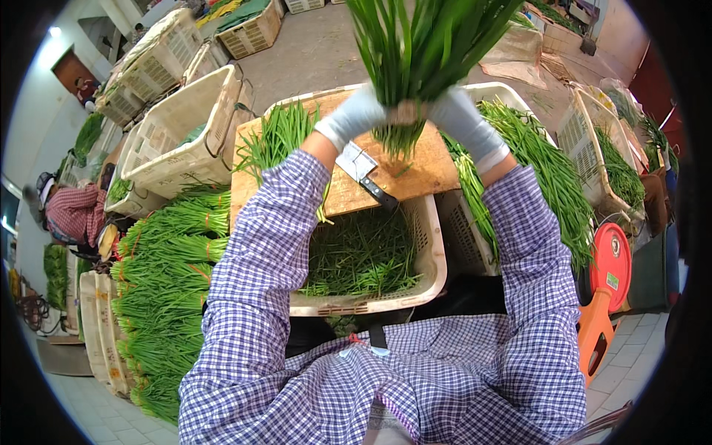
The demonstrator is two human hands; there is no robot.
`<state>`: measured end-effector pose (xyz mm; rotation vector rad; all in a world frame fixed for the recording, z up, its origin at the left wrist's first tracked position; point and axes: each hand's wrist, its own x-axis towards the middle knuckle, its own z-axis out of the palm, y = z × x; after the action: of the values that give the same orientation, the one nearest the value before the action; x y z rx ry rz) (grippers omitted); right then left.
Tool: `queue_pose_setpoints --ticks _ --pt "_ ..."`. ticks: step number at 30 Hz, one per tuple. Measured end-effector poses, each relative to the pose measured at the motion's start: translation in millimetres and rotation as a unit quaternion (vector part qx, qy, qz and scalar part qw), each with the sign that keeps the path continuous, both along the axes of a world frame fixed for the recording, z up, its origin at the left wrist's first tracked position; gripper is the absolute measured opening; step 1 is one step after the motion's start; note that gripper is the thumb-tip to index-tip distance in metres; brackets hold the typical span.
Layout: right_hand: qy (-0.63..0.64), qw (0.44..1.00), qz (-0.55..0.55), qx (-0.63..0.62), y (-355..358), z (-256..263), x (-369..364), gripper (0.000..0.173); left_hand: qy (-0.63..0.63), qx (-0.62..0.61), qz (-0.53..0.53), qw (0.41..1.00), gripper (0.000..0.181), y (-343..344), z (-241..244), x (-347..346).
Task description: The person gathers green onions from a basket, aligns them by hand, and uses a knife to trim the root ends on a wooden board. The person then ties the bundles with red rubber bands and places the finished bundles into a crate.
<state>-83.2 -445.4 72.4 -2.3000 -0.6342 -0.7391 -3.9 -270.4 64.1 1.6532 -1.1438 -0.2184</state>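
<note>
Both gloved hands grip a large upright bunch of long green leaves, likely garlic chives (pixel 423 50), raised over a wooden board (pixel 428 167). My left hand (pixel 356 114) holds its lower part from the left, my right hand (pixel 461 119) from the right; the fingers are blurred. Below the bunch, a cleaver with a black handle (pixel 359 164) lies on the board. Loose leaves (pixel 283 133) rest at the board's left end. Under the board, a white plastic crate (pixel 431 267) holds green scraps (pixel 361 250).
Tied green bunches (pixel 167 289) are stacked at the left. A heap of loose leaves (pixel 539 161) fills a crate at the right. A red and orange plastic stool (pixel 606 278) stands near my right arm. A person in a checked red shirt (pixel 75 214) sits at the far left.
</note>
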Motion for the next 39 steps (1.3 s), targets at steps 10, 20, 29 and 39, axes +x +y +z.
queue_pose_setpoints --ticks 10,20,29,39 --pt "0.109 0.991 0.022 0.079 -6.3 -31.1 22.9 0.064 -0.080 -0.003 0.011 0.997 0.071 -16.1 -41.4 10.6" --pt "0.095 0.991 0.028 0.093 -15.8 -23.3 20.2 0.076 -0.050 -0.019 -0.023 0.998 0.078 -44.6 -76.8 36.3" --pt "-0.009 1.000 0.003 0.028 -16.1 37.3 -23.5 0.076 0.082 0.041 0.012 0.996 0.050 -43.1 -18.6 -19.8" --pt "0.106 0.941 0.029 0.320 76.2 47.3 -99.5 0.032 0.018 0.090 0.089 0.992 0.058 63.2 9.9 -148.9"
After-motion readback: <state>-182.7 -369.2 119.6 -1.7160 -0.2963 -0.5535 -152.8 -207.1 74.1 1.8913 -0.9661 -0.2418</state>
